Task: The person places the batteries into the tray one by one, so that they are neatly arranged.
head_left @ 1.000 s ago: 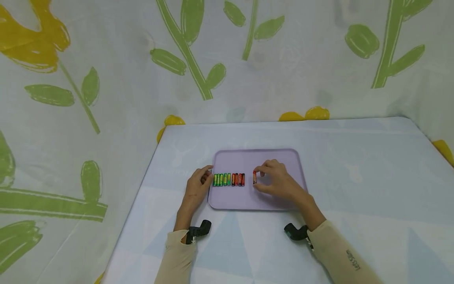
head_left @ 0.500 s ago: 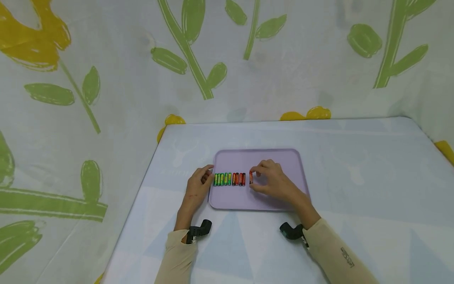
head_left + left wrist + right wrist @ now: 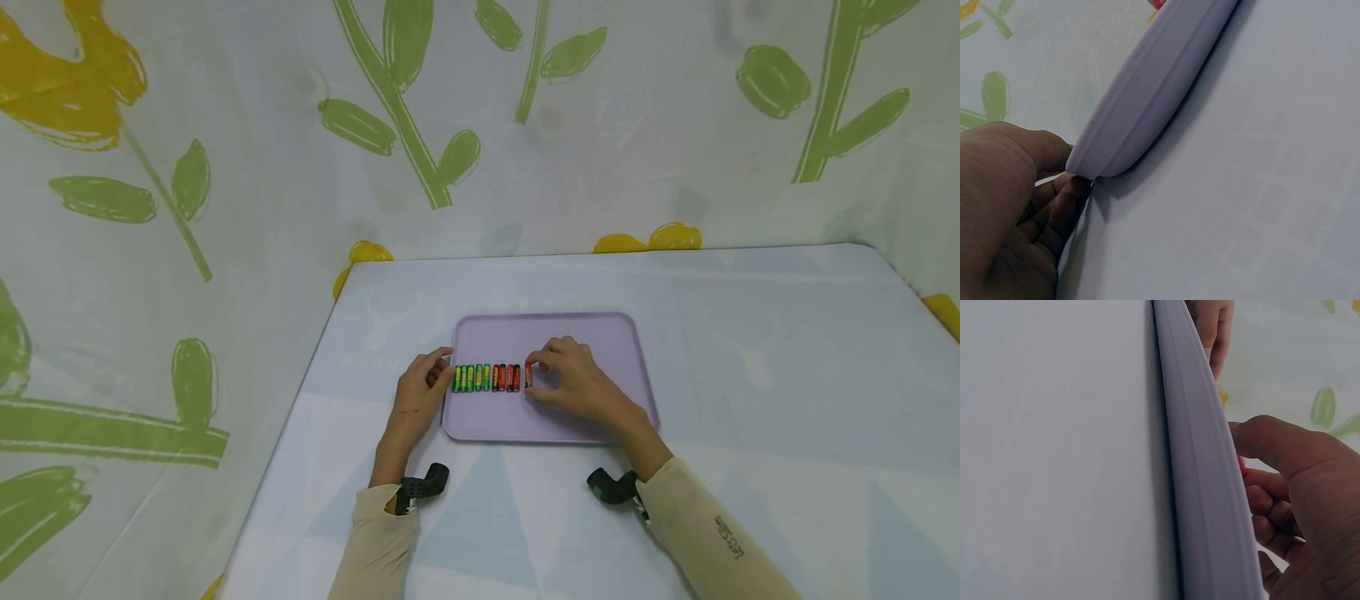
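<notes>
A row of batteries lies on a light purple tray (image 3: 540, 429): green batteries (image 3: 471, 377) at the left, red-and-black batteries (image 3: 506, 377) beside them. My right hand (image 3: 581, 379) pinches another red battery (image 3: 528, 374) upright in line with the row, between thumb and finger at its two ends, with a narrow gap to the last one. In the right wrist view the tray wall hides most of that battery. My left hand (image 3: 418, 392) holds the tray's left edge; the left wrist view shows the thumb at the rim and curled fingers (image 3: 1063, 203) under it.
The tray stands on a pale table (image 3: 750, 375) with a blue triangle pattern. Behind the table hangs a cloth (image 3: 637, 167) printed with green leaves and yellow flowers. A black wrist camera (image 3: 611, 486) is on the right wrist, another on the left.
My right hand has moved left with the red battery, narrowing the gap to the row. The left hand has stayed at the tray's edge.
</notes>
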